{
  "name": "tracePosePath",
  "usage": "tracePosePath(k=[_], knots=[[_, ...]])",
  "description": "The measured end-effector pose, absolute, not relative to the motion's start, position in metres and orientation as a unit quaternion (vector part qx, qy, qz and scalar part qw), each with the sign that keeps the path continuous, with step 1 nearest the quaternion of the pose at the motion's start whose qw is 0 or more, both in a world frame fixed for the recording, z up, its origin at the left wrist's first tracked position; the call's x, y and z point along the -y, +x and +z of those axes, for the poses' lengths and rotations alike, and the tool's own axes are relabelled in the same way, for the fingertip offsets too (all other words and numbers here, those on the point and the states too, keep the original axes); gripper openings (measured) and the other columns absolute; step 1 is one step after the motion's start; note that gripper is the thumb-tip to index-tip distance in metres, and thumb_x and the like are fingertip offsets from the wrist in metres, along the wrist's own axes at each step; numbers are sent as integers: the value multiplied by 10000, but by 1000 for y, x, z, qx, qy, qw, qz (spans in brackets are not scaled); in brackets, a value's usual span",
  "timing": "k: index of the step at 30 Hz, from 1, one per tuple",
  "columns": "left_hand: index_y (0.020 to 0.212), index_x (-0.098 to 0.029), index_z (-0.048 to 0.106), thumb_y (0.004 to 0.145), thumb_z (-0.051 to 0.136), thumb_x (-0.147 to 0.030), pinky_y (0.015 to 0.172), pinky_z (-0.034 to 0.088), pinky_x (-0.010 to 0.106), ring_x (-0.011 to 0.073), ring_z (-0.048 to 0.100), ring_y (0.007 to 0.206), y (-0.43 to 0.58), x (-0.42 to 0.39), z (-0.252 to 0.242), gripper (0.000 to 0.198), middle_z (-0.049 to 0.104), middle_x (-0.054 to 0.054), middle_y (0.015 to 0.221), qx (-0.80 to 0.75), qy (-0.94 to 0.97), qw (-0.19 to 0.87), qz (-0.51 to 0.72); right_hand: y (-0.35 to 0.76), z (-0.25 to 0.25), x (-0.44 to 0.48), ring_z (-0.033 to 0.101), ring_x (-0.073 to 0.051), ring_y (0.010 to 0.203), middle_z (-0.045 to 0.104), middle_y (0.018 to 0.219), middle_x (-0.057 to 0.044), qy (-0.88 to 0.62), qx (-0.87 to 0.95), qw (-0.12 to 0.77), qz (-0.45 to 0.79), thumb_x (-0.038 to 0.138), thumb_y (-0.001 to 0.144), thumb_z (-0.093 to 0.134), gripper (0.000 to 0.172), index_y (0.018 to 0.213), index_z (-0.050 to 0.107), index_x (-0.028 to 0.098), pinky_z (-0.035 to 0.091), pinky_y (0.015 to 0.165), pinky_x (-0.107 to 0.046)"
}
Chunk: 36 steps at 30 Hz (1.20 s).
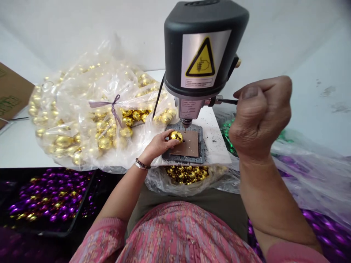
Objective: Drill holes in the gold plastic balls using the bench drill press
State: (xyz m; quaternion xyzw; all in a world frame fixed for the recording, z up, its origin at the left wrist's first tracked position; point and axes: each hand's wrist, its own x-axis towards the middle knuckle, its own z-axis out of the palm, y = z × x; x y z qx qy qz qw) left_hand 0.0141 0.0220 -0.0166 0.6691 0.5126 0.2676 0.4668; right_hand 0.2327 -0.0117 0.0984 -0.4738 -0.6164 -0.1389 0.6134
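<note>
A shiny gold ball [176, 136] is pinched between the thumb and fingers of my left hand [161, 143]. It is held over a brown board [190, 144] on the grey base plate [202, 146] of a bench drill press [189, 84]. The drill's chuck and thin bit [185, 126] point down just above and to the right of the ball. Whether bit and ball touch, I cannot tell. Raised at the right, my right hand [260, 117] is closed round the drill press's feed lever [229, 101]; the fingers hide its end.
A large clear bag of gold balls [106, 131], with a purple ribbon [115, 106], covers the table's left. Below the table edge an open bag [189, 174] holds gold balls. A black crate [79, 215] of purple and gold balls is lower left. Green balls [229, 135] lie right.
</note>
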Motion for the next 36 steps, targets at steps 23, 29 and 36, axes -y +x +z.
tracePosePath(k=[23, 29, 36], knots=[[1260, -163, 682, 717, 786, -263, 872, 527, 295, 203, 679, 945, 49, -29, -20, 561, 756, 27, 1068, -515, 712, 402, 257, 235, 95, 19, 503, -69, 626, 537, 713, 29, -493, 630, 587, -126, 454, 997, 353, 344, 827, 532, 214, 414, 629, -248], [1263, -175, 676, 717, 784, -277, 917, 510, 316, 210, 669, 992, 48, -29, -28, 565, 747, 35, 1110, -502, 720, 392, 277, 237, 63, 25, 501, -93, 627, 554, 710, 36, -469, 643, 575, -190, 321, 941, 449, 167, 824, 534, 237, 400, 600, -271], [1239, -175, 678, 728, 774, -264, 894, 511, 310, 207, 666, 976, 47, -27, -29, 528, 742, 45, 1097, -495, 721, 395, 281, 237, 35, 20, 523, -107, 673, 559, 748, 30, -428, 648, 593, -212, 216, 896, 481, 50, 913, 513, 250, 429, 630, -270]])
